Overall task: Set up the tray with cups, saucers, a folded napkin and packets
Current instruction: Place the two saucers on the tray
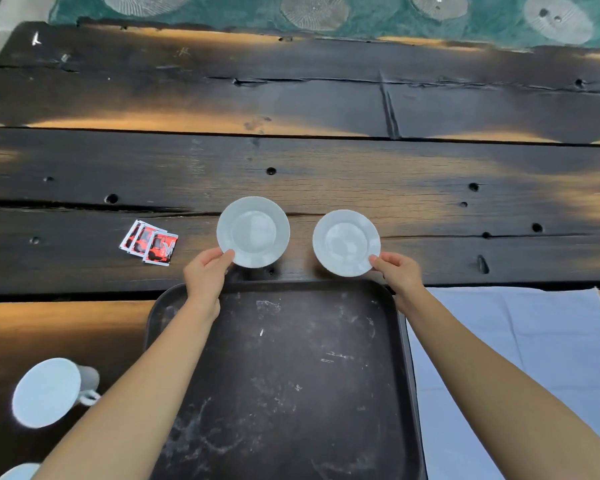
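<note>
I see a dark plank table [326, 174] with knots, cracks and warm patches of light. A teal patterned rug [378, 15] lies beyond its far edge.

1. Tray [291, 375]: dark, rectangular, with rounded corners and a scuffed floor. It sits at the near edge of the table, centred below me. Nothing lies in it; both forearms cross above it.
2. Napkin [516, 341]: a white cloth spread flat on the table just right of the tray, with crease lines showing. Its left edge meets the tray's right rim.
3. Cup [45, 393]: white, on the table well left of the tray, its handle toward the tray. A pale rim at the bottom-left corner may be a 2nd cup [20, 472]; too little shows to confirm.
4. Left saucer [253, 232] and right saucer [346, 242]: white, side by side and apart, just beyond the tray's far rim. I cannot tell whether they rest on the wood or are raised slightly above it.
5. Left hand [207, 275]: pinches the near rim of the left saucer, thumb on top.
6. Right hand [397, 271]: pinches the near-right rim of the right saucer, thumb on top.
7. Packets [149, 244]: 3 red-and-black sachets, overlapping in a fan, on the table left of the left saucer.
</note>
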